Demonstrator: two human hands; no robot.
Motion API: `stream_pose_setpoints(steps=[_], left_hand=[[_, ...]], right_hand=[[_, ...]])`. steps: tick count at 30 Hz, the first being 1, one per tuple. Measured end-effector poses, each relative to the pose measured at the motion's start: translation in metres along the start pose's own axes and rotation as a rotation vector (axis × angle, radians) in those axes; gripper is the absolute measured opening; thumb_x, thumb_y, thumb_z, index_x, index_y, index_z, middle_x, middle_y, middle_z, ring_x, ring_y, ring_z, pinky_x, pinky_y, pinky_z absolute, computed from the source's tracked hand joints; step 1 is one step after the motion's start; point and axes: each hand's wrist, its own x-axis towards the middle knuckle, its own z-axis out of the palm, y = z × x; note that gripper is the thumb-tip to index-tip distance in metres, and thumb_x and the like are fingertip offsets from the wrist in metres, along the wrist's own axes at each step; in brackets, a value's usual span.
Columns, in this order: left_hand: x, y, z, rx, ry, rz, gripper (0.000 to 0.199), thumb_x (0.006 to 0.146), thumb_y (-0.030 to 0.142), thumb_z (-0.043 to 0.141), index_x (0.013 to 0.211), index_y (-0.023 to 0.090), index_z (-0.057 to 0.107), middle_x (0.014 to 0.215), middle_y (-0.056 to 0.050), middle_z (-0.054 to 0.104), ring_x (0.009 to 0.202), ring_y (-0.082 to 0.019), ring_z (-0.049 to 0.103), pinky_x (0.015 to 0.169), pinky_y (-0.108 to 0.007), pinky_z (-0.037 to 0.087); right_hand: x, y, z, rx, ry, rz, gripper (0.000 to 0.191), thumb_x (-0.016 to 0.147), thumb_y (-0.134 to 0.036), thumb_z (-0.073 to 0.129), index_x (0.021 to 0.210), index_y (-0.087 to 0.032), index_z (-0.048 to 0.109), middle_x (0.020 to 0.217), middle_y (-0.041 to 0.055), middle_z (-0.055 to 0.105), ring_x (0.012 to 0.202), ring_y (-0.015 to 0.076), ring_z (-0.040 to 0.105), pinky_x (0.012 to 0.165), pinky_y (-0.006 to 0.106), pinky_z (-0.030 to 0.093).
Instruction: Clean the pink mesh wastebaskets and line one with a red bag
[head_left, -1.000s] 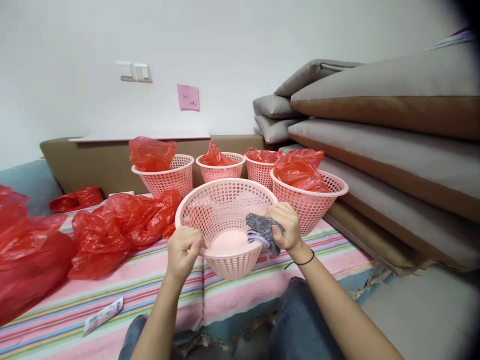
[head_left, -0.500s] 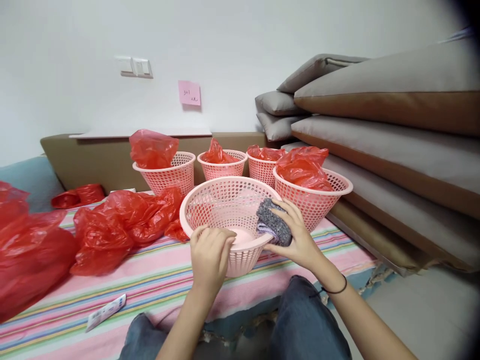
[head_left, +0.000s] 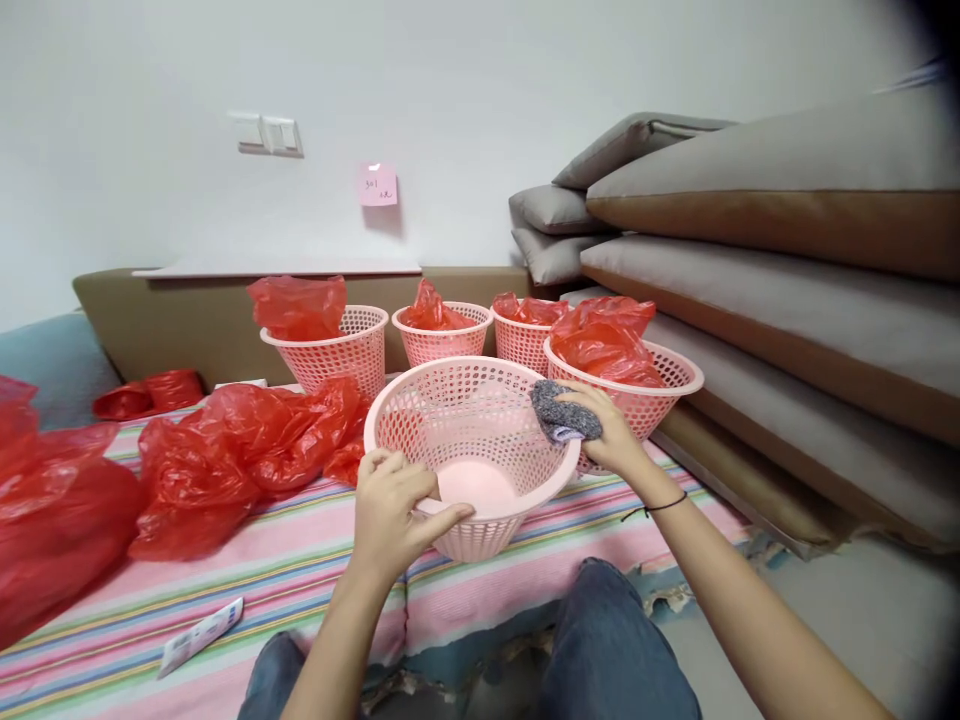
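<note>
A pink perforated basket point(head_left: 480, 485) sits tilted toward me on the striped cloth point(head_left: 315, 560). My left hand point(head_left: 394, 510) grips its near left rim, with the thumb over the edge. Folded in my right hand point(head_left: 607, 430) is a grey speckled cloth point(head_left: 561, 410), pressed against the basket's right rim. Behind stand several more pink baskets with red plastic bags in them, one of them point(head_left: 637, 405) just beyond my right hand.
Crumpled red bags point(head_left: 247, 440) lie on the left, near a red roll point(head_left: 150, 393). A small white packet point(head_left: 201, 637) rests at the front left. Grey and brown cushions point(head_left: 772, 220) are stacked on the right. A pink note point(head_left: 378, 185) is on the wall.
My right hand has moved the grey cloth up and right along the rim. My left hand has shifted slightly left, its thumb now spread over the rim. The basket's opening has turned more toward me.
</note>
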Motion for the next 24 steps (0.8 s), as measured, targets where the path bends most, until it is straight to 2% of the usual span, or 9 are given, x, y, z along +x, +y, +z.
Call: stream_pose_setpoints(steps=[3,7,10,13,16,18,20,22,24], left_hand=[[-0.002,0.0,0.007,0.106,0.024,-0.02,0.056,0.091,0.062,0.055,0.054,0.02,0.051,0.051,0.003,0.052,0.059,-0.016,0.047,0.073,-0.034,0.031],[-0.003,0.001,0.014,0.148,0.04,-0.036,0.055,0.09,0.061,0.057,0.054,0.02,0.05,0.052,0.002,0.053,0.061,-0.017,0.048,0.077,-0.034,0.033],[-0.003,0.0,0.013,0.159,0.007,-0.054,0.05,0.089,0.056,0.062,0.056,0.02,0.051,0.054,0.002,0.055,0.063,-0.017,0.049,0.077,-0.034,0.034],[0.0,-0.001,0.008,0.182,0.039,-0.139,0.045,0.092,0.046,0.062,0.056,0.021,0.052,0.054,0.002,0.056,0.063,-0.018,0.05,0.077,-0.036,0.035],[0.006,0.005,-0.002,0.194,0.159,-0.157,0.032,0.093,0.037,0.063,0.065,0.021,0.06,0.062,0.0,0.063,0.073,-0.021,0.056,0.09,-0.042,0.035],[0.008,0.02,-0.011,0.132,0.26,-0.138,0.02,0.093,0.032,0.063,0.076,0.02,0.064,0.071,-0.002,0.068,0.08,-0.022,0.058,0.092,-0.043,0.037],[0.007,0.044,-0.022,-0.012,0.296,-0.114,0.011,0.094,0.024,0.061,0.084,0.02,0.064,0.079,-0.003,0.069,0.081,-0.02,0.058,0.083,-0.035,0.042],[0.002,0.073,-0.031,-0.183,0.209,-0.078,0.004,0.094,0.018,0.06,0.092,0.02,0.064,0.087,-0.003,0.07,0.084,-0.017,0.06,0.079,-0.029,0.046],[-0.007,0.102,-0.037,-0.319,0.045,-0.036,0.015,0.093,0.02,0.063,0.108,0.02,0.064,0.102,-0.005,0.07,0.098,-0.017,0.062,0.087,-0.027,0.048]], right_hand=[[-0.015,-0.02,0.008,-0.021,0.059,0.039,0.046,0.068,-0.011,0.059,0.111,-0.026,0.069,0.131,0.0102,0.063,0.12,0.0323,0.056,0.105,0.055,0.04],[-0.042,-0.073,0.005,-0.034,0.108,0.074,0.047,0.068,-0.011,0.063,0.112,-0.028,0.071,0.126,0.0082,0.067,0.119,0.0335,0.051,0.106,0.057,0.038],[-0.06,-0.119,0.0,0.184,0.129,0.202,0.04,0.068,-0.015,0.072,0.106,-0.029,0.074,0.12,0.0074,0.07,0.115,0.0329,0.056,0.105,0.054,0.042],[-0.08,-0.157,0.002,0.657,0.28,0.584,0.043,0.069,-0.028,0.08,0.111,-0.026,0.072,0.114,0.0095,0.073,0.106,0.0321,0.067,0.097,0.049,0.051],[-0.101,-0.183,0.014,0.985,0.479,1.026,0.06,0.065,-0.036,0.086,0.12,-0.022,0.066,0.106,0.0105,0.076,0.097,0.0321,0.072,0.089,0.047,0.057],[-0.113,-0.194,0.022,1.066,0.549,1.164,0.064,0.061,-0.037,0.089,0.117,-0.02,0.066,0.101,0.0096,0.077,0.094,0.0321,0.073,0.086,0.045,0.059],[-0.121,-0.204,0.025,1.11,0.572,1.21,0.062,0.06,-0.038,0.09,0.114,-0.021,0.066,0.099,0.0083,0.078,0.093,0.0321,0.074,0.086,0.045,0.059],[-0.125,-0.214,0.023,1.132,0.538,1.212,0.059,0.061,-0.039,0.09,0.113,-0.023,0.067,0.101,0.0071,0.078,0.096,0.0325,0.073,0.089,0.046,0.058],[-0.126,-0.225,0.017,1.128,0.434,1.16,0.06,0.06,-0.039,0.09,0.114,-0.024,0.068,0.109,0.0062,0.076,0.105,0.0334,0.07,0.096,0.047,0.055]])
